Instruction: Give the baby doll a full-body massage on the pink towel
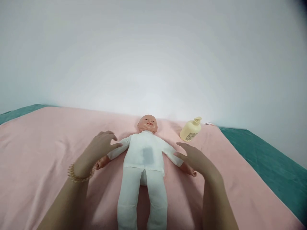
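A baby doll (135,148) with a white cloth body lies on its back in the middle, head toward the wall. A grey-blue patch shows on its belly. My left hand (102,145) hovers at the doll's arm on the left, fingers apart and nothing in them. Over the doll's other arm is my right hand (192,155), its thumb and fingers spread and also holding nothing. Whether either hand touches the cloth sleeves I cannot tell. Just beyond my right hand stands a pale yellow pump bottle (189,130), with dark print on its side.
A pink cloth (48,153) lies under the doll and the bottle. Green cloth (266,156) shows past its edges at the right and far left. Behind rises a plain pale wall (148,57). A coiled bracelet (80,174) circles my left wrist.
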Demonstrator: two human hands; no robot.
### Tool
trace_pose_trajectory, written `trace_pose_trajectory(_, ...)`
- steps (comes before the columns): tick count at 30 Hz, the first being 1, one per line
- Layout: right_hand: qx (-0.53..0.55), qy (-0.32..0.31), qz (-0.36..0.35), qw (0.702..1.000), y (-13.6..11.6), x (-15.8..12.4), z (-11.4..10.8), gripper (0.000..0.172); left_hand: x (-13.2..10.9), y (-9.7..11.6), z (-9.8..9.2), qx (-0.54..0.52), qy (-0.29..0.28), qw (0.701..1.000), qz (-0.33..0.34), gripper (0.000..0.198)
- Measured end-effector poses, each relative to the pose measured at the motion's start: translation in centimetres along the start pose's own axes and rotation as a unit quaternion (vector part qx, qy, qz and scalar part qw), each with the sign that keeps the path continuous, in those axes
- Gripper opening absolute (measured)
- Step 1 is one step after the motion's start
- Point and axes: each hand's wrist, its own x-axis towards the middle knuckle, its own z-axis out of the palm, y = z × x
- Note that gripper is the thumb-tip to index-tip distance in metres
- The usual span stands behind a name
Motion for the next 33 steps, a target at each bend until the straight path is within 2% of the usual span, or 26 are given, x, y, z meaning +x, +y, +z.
trace_pose_trajectory(4, -0.027, -0.078, 0.081, 0.993, 3.4, 0.0, -1.7, 0.036, -0.9, -4.0, -1.4, -0.075, -0.165, 0.982, -0.044, 0.039)
trace_pose_trajectory(7, 0.015, -0.140, 0.076, 0.987, 4.4, 0.8, -1.3, 0.024, -1.0, -4.9, -1.0, -0.157, -0.285, 0.945, -0.042, 0.028)
trace_pose_trajectory(11, 0.082, -0.226, 0.051, 0.969, 5.0, 1.8, -0.4, 0.027, -0.1, -5.1, 0.4, -0.180, -0.341, 0.921, -0.053, 0.016)
trace_pose_trajectory(14, 0.038, -0.212, 0.074, 0.974, 5.3, 2.3, -0.2, 0.034, 0.6, -5.6, 1.4, -0.164, -0.354, 0.919, -0.060, 0.010)
trace_pose_trajectory(17, 0.040, -0.225, 0.062, 0.972, 5.7, 2.5, -0.1, 0.029, 0.8, -6.0, 2.0, -0.159, -0.350, 0.922, -0.055, 0.008)
trace_pose_trajectory(22, 0.053, -0.246, 0.045, 0.967, 5.5, 2.6, 0.0, 0.020, 0.6, -5.9, 2.0, -0.158, -0.338, 0.926, -0.064, 0.006)
trace_pose_trajectory(27, 0.045, -0.234, 0.056, 0.970, 5.4, 2.4, -0.2, 0.023, 0.6, -6.0, 2.0, -0.159, -0.322, 0.930, -0.085, 0.009)
trace_pose_trajectory(30, 0.048, -0.224, 0.066, 0.971, 5.4, 2.0, -0.4, 0.021, 0.4, -6.3, 1.7, -0.137, -0.297, 0.940, -0.093, 0.011)
trace_pose_trajectory(33, 0.036, -0.175, 0.063, 0.982, 5.3, 1.4, -0.8, 0.018, 0.1, -6.3, 0.7, -0.119, -0.242, 0.959, -0.090, 0.016)
